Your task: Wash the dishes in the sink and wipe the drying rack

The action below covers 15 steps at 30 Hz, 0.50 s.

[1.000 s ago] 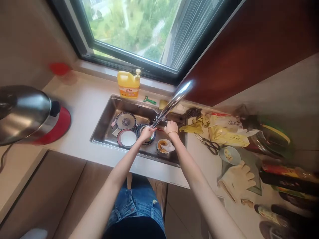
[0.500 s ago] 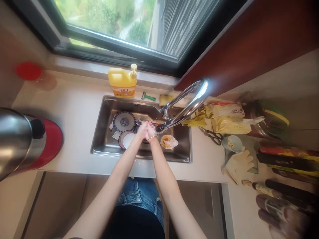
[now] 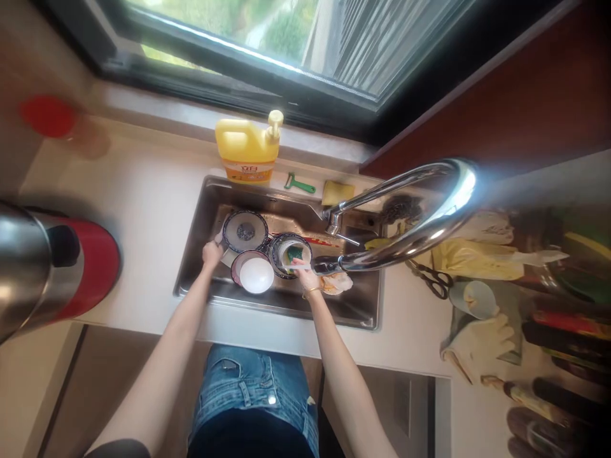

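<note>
At the sink's left side, my left hand [image 3: 212, 254] is closed on a small white spoon [image 3: 219, 238], mostly hidden by the fingers. My right hand [image 3: 306, 277] is at a dark-rimmed bowl [image 3: 273, 262] under the faucet head, its fingers closed against a green scrubbing sponge [image 3: 298, 253] in the bowl. A whitish strip, perhaps running water, crosses the fingertips. Between the hands lie a blue-patterned plate [image 3: 245, 231], a red-rimmed bowl [image 3: 235, 272] and a white bowl [image 3: 256, 275]. Crumpled white tissue [image 3: 338, 282] lies right of my right hand.
A chrome faucet [image 3: 405, 251] arches over the steel sink [image 3: 356, 305]. Behind stand a yellow detergent jug [image 3: 247, 149], a green peeler [image 3: 300, 184] and a yellow sponge [image 3: 338, 193]. Scissors [image 3: 436, 283] and a glove [image 3: 482, 340] lie right; a red-based appliance [image 3: 98, 267] stands left.
My hands, clasped together under the faucet before, have parted. The left has moved to the spoon at the sink's left side; the right has come to the bowl. The view has shifted slightly.
</note>
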### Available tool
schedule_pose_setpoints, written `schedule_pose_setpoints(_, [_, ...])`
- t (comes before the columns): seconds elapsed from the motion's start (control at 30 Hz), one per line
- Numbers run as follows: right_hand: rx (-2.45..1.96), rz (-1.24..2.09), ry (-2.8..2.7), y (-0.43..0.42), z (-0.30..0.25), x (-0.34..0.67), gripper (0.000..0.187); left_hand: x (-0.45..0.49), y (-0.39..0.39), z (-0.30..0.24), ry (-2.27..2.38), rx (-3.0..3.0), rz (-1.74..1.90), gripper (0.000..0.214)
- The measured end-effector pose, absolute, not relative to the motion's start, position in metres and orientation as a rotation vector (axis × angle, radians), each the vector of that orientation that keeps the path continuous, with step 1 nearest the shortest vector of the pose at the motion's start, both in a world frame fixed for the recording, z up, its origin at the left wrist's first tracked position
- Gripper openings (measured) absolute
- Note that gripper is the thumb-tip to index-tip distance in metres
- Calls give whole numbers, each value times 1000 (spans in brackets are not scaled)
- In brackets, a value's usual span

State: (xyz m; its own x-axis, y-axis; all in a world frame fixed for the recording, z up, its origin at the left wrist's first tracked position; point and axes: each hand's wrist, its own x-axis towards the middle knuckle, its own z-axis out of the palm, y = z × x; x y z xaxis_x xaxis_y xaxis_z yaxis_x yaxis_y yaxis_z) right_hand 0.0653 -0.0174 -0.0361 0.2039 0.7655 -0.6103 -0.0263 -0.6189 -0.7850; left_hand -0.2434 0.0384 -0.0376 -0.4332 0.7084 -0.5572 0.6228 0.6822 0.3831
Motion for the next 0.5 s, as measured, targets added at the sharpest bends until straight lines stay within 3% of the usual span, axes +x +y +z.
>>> schedule_pose_setpoints(0.27, [-1795,1633,-637,-15,-41,51,30,-249,40,-96,2021,1323,-376,18])
schedule_pose_setpoints(0.5, [-1863,1679,-431,-1,-28,48,25,-268,29,-54,1998,1487,-535,30])
